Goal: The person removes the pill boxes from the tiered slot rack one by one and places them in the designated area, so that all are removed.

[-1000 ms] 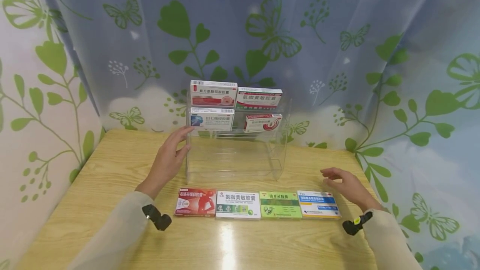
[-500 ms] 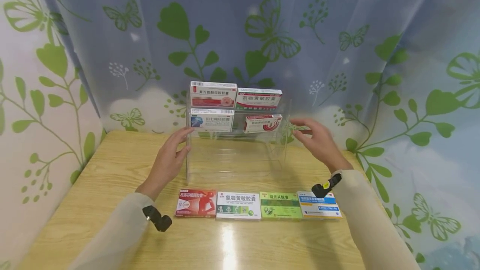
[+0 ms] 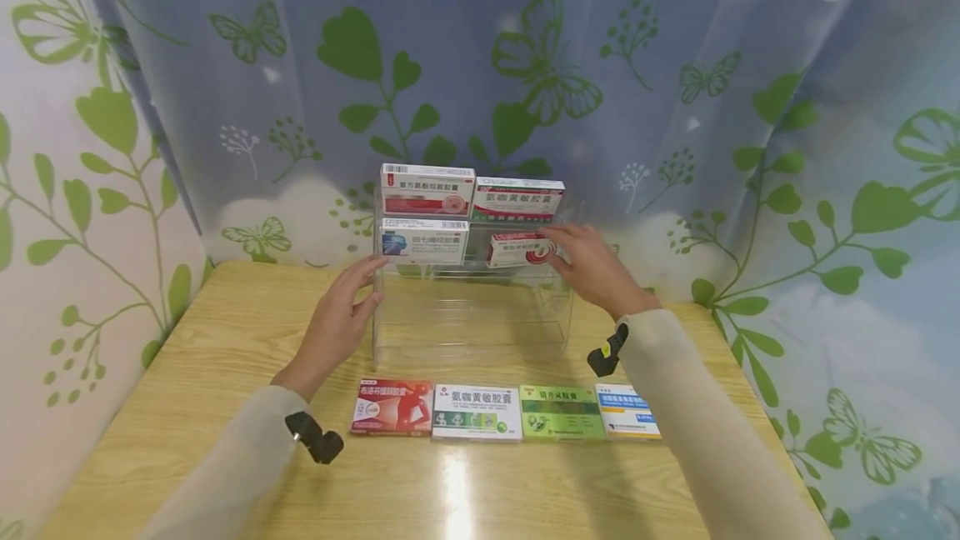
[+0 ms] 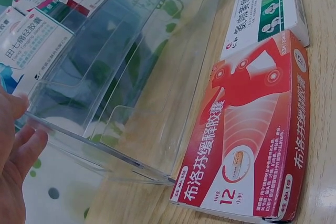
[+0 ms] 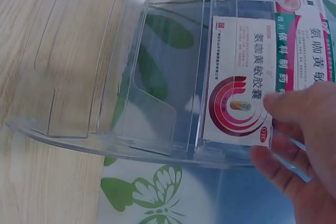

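A clear tiered rack (image 3: 468,340) stands on the table with several medicine boxes in its upper tiers. My left hand (image 3: 341,323) touches the rack's left side, fingers relaxed, near a white-and-blue medicine box (image 3: 425,242). At the right of the same tier, my right hand (image 3: 596,269) pinches the upper right corner of a small white-and-red capsule box (image 5: 241,82), which still sits in the rack. Its fingers (image 5: 286,108) lie at the box's top edge and right end. Above are a white-and-red medicine box (image 3: 427,192) and a red-and-green one (image 3: 517,200).
Before the rack lie a red medicine box (image 3: 392,407), a white-and-green box (image 3: 477,412), a green box (image 3: 561,412) and a white-and-blue box (image 3: 626,412) partly covered by the right sleeve. A patterned curtain (image 3: 450,40) hangs behind the wooden table (image 3: 247,315).
My right hand has moved from above the table's right side, up and left past the rack's right side to the small white-and-red capsule box. My left hand has stayed on the rack.
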A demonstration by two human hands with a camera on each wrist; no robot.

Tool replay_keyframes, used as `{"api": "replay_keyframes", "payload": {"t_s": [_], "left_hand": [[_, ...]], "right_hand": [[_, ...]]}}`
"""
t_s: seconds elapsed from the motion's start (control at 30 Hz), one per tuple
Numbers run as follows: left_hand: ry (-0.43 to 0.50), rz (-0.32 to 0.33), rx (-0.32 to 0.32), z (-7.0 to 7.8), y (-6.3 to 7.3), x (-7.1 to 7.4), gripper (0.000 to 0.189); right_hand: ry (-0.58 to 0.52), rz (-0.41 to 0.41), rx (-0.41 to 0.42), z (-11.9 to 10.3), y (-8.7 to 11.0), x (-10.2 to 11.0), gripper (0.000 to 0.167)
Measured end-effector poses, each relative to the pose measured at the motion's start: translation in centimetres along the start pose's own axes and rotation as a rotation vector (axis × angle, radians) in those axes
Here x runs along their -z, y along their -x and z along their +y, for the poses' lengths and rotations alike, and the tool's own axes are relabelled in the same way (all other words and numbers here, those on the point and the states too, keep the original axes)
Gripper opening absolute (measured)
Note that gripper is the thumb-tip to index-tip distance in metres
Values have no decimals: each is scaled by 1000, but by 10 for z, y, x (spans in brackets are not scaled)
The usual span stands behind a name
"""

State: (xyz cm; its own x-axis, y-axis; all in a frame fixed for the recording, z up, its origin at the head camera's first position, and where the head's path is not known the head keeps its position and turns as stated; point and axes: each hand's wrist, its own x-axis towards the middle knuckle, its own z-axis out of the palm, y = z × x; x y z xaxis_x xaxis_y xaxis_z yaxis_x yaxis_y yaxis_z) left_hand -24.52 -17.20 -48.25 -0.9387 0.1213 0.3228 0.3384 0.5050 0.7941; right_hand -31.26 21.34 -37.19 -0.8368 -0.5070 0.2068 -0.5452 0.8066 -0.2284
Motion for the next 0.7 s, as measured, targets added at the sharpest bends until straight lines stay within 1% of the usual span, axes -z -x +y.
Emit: {"api": "replay_keyframes", "payload": {"t_s": [0.13, 0.27, 0.33, 0.4, 0.5, 0.6, 0.63, 0.7], "left_hand": [[2, 0, -1, 0, 0, -1, 55], [-5, 9, -3, -1, 0, -1, 56], [-2, 10, -7, -2, 1, -1, 55], [4, 8, -13, -2, 0, -1, 55], [3, 6, -19, -2, 0, -1, 55], [-3, 8, -15, -3, 0, -1, 55], [-6, 8, -14, -3, 0, -1, 55], [-9, 9, -12, -4, 0, 0, 55]], "right_hand": [[56, 48, 34, -3, -4, -2, 36], [118, 59, -1, -8, -11, -4, 23], [152, 69, -19, -12, -13, -4, 22], [169, 109, -14, -15, -14, -2, 23], [110, 219, 35, -23, -13, 3, 26], [-6, 340, 123, -33, -8, 11, 28], [-41, 369, 151, -37, -5, 13, 28], [-97, 393, 190, -46, 2, 17, 28]]}}
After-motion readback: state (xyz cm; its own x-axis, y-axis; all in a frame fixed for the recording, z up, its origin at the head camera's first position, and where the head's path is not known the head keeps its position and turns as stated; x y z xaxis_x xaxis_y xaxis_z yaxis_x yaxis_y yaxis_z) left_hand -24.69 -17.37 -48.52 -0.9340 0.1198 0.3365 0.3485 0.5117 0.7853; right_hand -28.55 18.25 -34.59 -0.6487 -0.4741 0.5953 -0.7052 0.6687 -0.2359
